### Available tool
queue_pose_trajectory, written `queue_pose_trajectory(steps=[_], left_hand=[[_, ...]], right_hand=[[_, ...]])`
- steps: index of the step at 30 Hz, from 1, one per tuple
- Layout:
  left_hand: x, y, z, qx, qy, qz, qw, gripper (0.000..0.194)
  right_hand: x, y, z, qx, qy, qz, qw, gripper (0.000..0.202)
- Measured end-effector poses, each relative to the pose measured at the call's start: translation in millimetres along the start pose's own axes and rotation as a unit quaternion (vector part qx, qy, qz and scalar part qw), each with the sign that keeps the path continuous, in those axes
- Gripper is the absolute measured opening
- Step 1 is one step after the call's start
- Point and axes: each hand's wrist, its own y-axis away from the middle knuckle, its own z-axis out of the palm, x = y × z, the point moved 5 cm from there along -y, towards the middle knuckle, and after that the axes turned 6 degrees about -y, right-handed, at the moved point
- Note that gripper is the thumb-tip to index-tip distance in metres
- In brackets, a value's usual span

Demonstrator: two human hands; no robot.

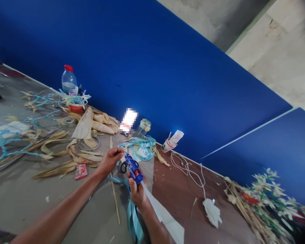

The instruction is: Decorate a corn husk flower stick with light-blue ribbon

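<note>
My right hand (137, 194) is wrapped around a blue hot glue gun (131, 165), whose nozzle points up and to the left. A whitish glue stick (144, 187) juts from its rear. Close to the nozzle, the fingertips of my left hand (110, 160) are pinched together; whatever they hold is too small to make out. Black loops like scissor handles (123, 167) show beside the gun. Just beyond lies a coil of light blue ribbon (149, 148), and another ribbon length (134, 220) hangs below my right hand. A thin stick (115, 200) lies between my forearms.
Dried corn husks (101, 122) and blue-wrapped stems (5, 154) spread over the left side. A bottle (69, 81), a glass jar (144, 127) and a cup (168, 145) stand along the blue partition (152, 67). A white cable (185, 166) and white flowers (277, 189) lie right.
</note>
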Motion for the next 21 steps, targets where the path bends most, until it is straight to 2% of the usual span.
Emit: queue_pose_trajectory(steps=[21], left_hand=[[-2.8, -0.7, 0.3, -0.009, -0.002, -0.001, 1.000, 0.019]], right_hand=[[1.2, 4.5, 0.2, 0.014, 0.029, -0.036, 0.999, 0.044]])
